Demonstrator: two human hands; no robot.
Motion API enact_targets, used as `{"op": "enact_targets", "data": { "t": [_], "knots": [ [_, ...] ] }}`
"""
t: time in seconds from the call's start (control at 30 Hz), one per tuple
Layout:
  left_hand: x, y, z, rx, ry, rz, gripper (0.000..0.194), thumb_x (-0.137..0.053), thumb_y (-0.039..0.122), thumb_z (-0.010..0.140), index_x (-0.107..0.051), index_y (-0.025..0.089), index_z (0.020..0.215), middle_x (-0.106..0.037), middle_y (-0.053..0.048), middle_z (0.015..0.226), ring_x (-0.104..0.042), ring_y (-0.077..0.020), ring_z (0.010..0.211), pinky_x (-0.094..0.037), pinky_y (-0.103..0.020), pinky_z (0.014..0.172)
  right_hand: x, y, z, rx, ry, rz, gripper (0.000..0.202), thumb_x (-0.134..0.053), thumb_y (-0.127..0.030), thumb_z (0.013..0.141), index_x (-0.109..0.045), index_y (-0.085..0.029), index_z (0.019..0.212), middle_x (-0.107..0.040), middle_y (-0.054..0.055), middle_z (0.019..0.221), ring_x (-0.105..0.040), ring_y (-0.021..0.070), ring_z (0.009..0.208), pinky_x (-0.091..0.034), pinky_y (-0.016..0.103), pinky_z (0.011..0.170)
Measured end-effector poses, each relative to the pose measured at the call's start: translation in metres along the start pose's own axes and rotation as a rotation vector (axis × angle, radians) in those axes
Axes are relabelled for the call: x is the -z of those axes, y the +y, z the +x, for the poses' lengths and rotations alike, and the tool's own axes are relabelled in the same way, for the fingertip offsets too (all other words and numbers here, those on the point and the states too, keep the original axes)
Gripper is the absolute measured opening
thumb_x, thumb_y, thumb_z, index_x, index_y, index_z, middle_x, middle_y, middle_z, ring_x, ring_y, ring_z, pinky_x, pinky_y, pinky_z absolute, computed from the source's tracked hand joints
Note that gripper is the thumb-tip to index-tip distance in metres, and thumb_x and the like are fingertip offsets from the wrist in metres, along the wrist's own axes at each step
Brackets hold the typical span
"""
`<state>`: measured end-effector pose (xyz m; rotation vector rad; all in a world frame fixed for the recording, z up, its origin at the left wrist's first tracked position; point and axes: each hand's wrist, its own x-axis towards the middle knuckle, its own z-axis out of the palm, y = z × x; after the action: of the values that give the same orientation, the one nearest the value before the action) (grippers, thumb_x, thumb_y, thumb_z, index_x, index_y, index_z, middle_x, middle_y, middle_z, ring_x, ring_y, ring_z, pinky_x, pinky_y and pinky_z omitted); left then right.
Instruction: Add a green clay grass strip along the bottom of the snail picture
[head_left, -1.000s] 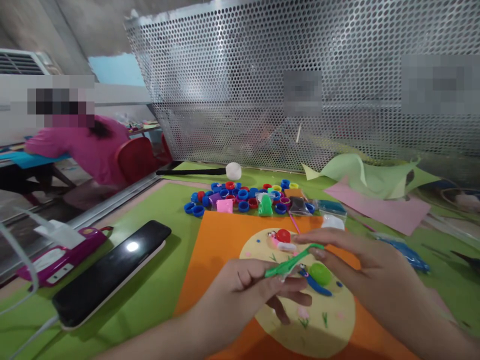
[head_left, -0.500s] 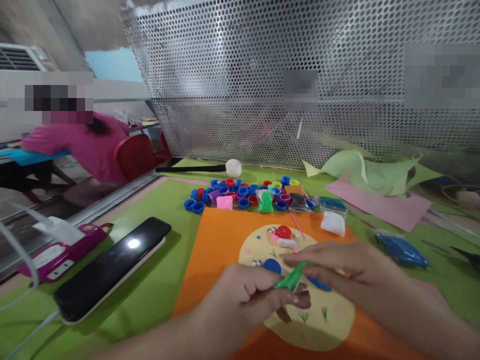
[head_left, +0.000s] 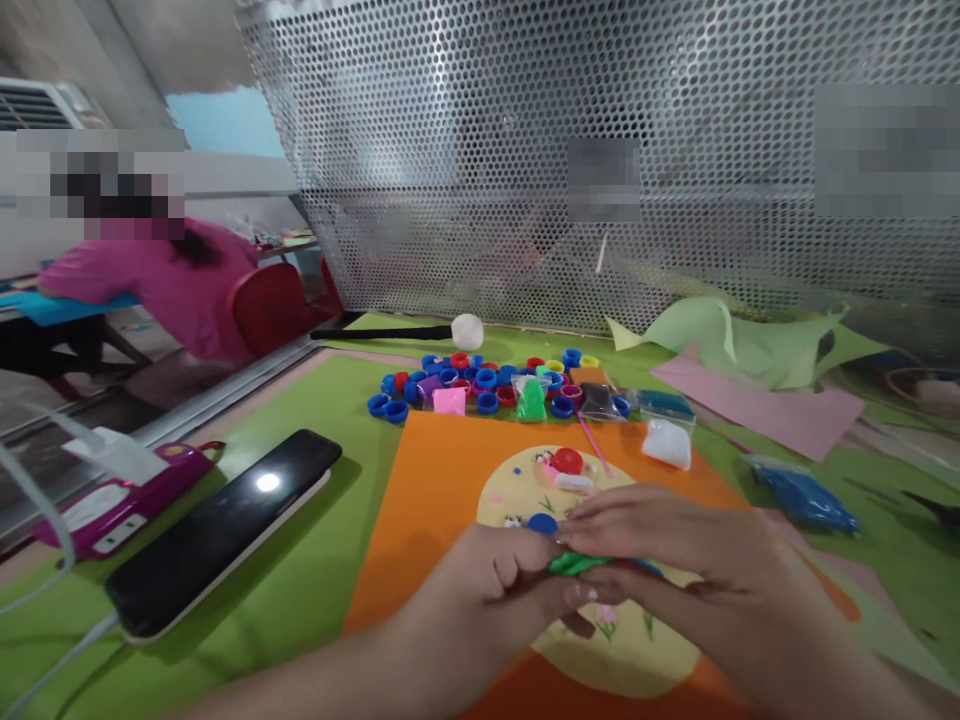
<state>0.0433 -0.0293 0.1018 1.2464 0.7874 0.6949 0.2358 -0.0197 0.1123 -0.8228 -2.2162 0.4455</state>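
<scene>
Green piece (head_left: pixel 576 565) is up in the air between both hands, above the cream oval. Shows as a short, bright, narrow band, roughly crosswise, surface uneven, looks soft; both ends covered by fingers, so full length can't be read.

Left hand (head_left: pixel 510 580) comes in from lower left, thumb side up, thumb and index pinched on the left end, no gap to speak of. Other fingers tucked below, mostly hidden. Right hand (head_left: pixel 690 550) comes in from lower right, back of hand up, fingers stretched leftward over the top, thumb underneath; closed on the right end with green showing between. Fingertips of the two hands meet or nearly so, can't tell which.

Below: cream oval (head_left: pixel 645 672) lying on an orange sheet (head_left: pixel 405 520), with pink spots and green blades. Blue disc (head_left: pixel 543 524) with eyes beside it sits just past the left knuckles, partly covered. Farther up the oval, red dome (head_left: pixel 568 461) on a pink and white body.

Left of the sheet: black slab (head_left: pixel 217 540) with a bright reflection. Beyond the sheet: bottle caps (head_left: pixel 487 404) in a loose heap, then perforated panel (head_left: pixel 465 150) at the back.
</scene>
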Motion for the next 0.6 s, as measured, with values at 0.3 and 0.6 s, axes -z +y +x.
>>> {"op": "enact_targets", "data": {
  "t": [0.3,0.6],
  "knots": [
    [-0.002,0.001,0.003,-0.027,0.004,-0.305,0.036,-0.077,0.024,0.069,-0.067,0.024,0.103,-0.070,0.000,0.099,-0.065,-0.0108,0.084,-0.050,-0.021,0.079,0.010,-0.001,0.005,-0.072,0.173,-0.325,0.034,-0.058,-0.025,0.079,-0.061,-0.023,0.112,-0.067,0.002,0.107,-0.064,0.0187,0.096,-0.057,0.028,0.077],
    [0.001,0.004,-0.003,-0.188,-0.021,0.332,0.027,-0.055,0.030,0.086,-0.070,0.011,0.075,-0.069,-0.004,0.075,-0.060,-0.0134,0.070,-0.046,-0.020,0.067,0.002,-0.008,0.007,0.104,0.066,-0.062,0.017,-0.056,-0.017,0.084,-0.069,-0.025,0.090,-0.072,-0.004,0.086,-0.066,0.0146,0.092,-0.054,0.023,0.083]
  ]
}}
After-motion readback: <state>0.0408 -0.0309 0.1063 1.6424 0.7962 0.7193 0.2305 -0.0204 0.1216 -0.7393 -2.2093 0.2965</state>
